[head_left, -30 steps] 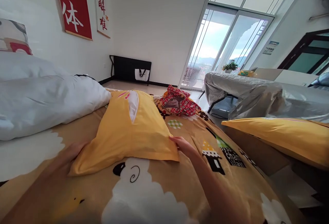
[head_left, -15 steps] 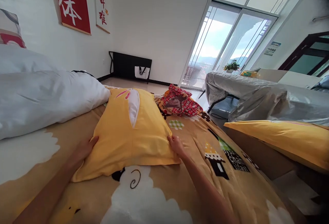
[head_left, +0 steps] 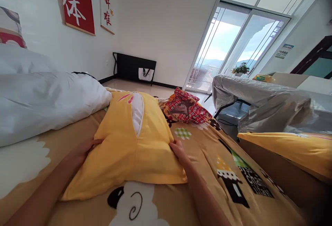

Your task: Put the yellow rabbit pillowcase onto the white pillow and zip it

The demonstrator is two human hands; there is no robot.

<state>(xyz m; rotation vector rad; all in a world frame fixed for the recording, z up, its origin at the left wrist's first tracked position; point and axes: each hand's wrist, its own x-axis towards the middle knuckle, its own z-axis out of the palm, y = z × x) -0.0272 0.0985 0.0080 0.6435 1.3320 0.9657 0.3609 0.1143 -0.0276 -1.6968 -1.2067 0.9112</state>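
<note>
Pale wall (head_left: 160, 21) at the back, with a red scroll (head_left: 76, 8) hung toward the left and glass doors (head_left: 228, 46) toward the right. Against that wall, a black panel (head_left: 127, 66), with a white bag (head_left: 145, 74) in front. Spread across the bed, a tan sheet (head_left: 204, 174) with sheep and house prints. On it, between both hands, a yellow pillow (head_left: 114, 163) lying flat, white showing in a lengthwise gap. Pinching its left edge with the left hand (head_left: 86, 148), fingertips partly lost in the folds. Pinching its right edge with the right hand (head_left: 179, 151), fingers curled close together; cannot tell their reach underneath. Left of the pillow's far end, a puffy white quilt (head_left: 52, 105); to its right, a heap of red checked cloth (head_left: 198, 113). Well apart at right, a second yellow pillow (head_left: 290, 151), near a plastic-draped table (head_left: 259, 92).
</note>
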